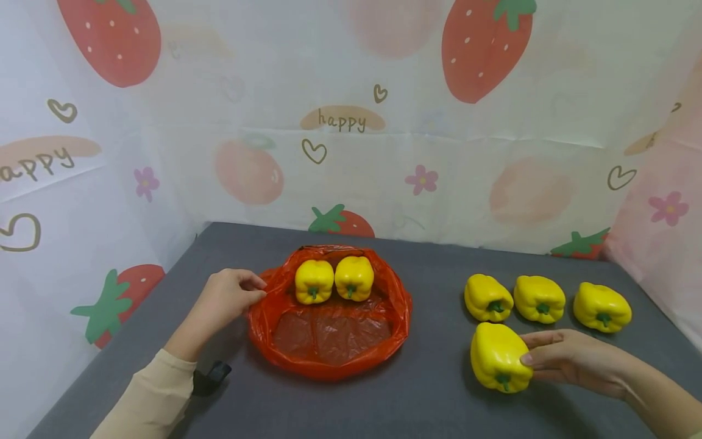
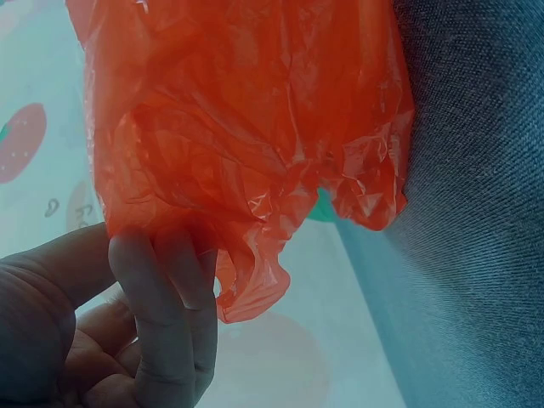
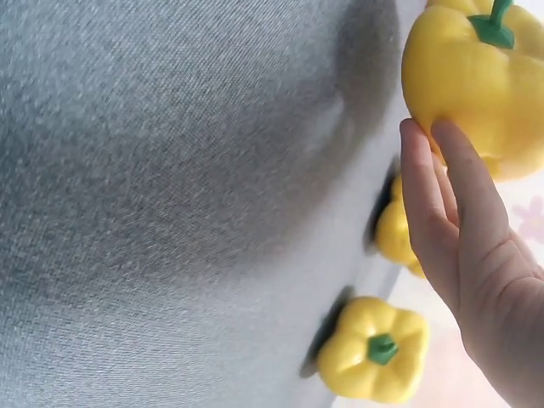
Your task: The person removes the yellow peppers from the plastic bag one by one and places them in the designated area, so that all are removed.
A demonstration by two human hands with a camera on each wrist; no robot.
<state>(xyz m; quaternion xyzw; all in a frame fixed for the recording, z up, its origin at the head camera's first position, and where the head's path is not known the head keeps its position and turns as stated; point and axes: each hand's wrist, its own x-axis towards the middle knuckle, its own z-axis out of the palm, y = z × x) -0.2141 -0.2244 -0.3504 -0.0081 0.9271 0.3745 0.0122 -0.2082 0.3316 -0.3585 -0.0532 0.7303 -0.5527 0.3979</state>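
A red plastic bag [image 1: 329, 371] lies on the table with its mouth spread wide in the head view. Two yellow bell peppers, a left one [image 1: 314, 281] and a right one [image 1: 354, 278], sit side by side at its far inner side. My left hand [image 1: 227, 302] pinches the bag's left rim; in the left wrist view the fingers [image 2: 157, 297] curl onto the red plastic. My right hand [image 1: 576, 360] holds another yellow bell pepper [image 1: 500, 358] at its side, between thumb and fingers. That pepper appears raised off the table, its green stem toward me.
Three more yellow bell peppers [image 1: 488, 298] [image 1: 540, 299] [image 1: 602, 307] stand in a row behind the right hand on the grey table [image 1: 329, 408]. A dark object [image 1: 211, 378] shows by the left wrist. Printed fabric [image 1: 466, 140] encloses the table's back and sides.
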